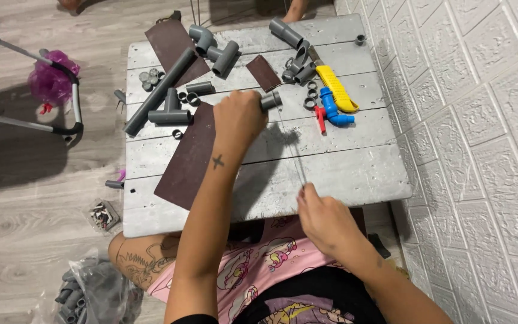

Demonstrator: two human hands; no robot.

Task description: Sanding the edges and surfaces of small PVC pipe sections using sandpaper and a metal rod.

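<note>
My left hand is closed around a short grey pipe piece, whose end sticks out to the right of the fist above the grey plank table. At the table's near edge, my right hand pinches the lower end of a thin, narrow metal strip. The strip runs up across the boards towards the pipe piece. A large sheet of dark brown sandpaper lies under and left of my left forearm.
A long grey pipe, a tee fitting, elbows, rings, a blue valve with a red handle and a yellow-handled tool lie on the table's far half. A white textured wall stands right; a bag of fittings sits on the floor.
</note>
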